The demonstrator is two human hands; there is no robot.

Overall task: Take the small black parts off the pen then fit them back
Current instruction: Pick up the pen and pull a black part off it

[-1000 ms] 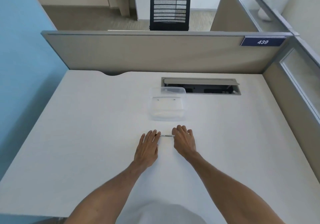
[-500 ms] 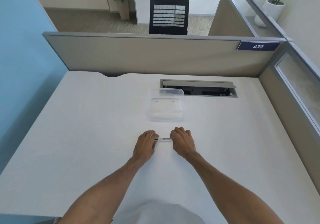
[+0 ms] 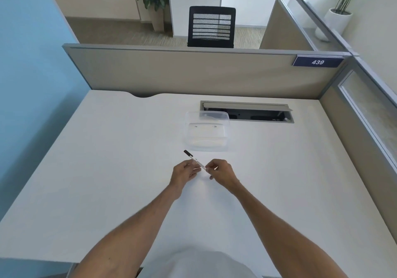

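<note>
A slim white pen (image 3: 196, 161) with a black cap (image 3: 188, 153) on its far-left end is held above the white desk, tilted so the cap points up and away to the left. My right hand (image 3: 221, 172) pinches the pen's near end between thumb and fingers. My left hand (image 3: 183, 173) sits just below the barrel, its fingers curled against the pen's middle. The pen's right end is hidden inside my right hand.
A clear plastic container (image 3: 206, 133) stands on the desk (image 3: 107, 170) just beyond the hands. Behind it is an open cable slot (image 3: 247, 111). Partition walls (image 3: 193, 71) close off the desk at the back and right.
The pen lay flat on the desk between both hands; it has been lifted and turned, so its capped end now sticks up to the far left.
</note>
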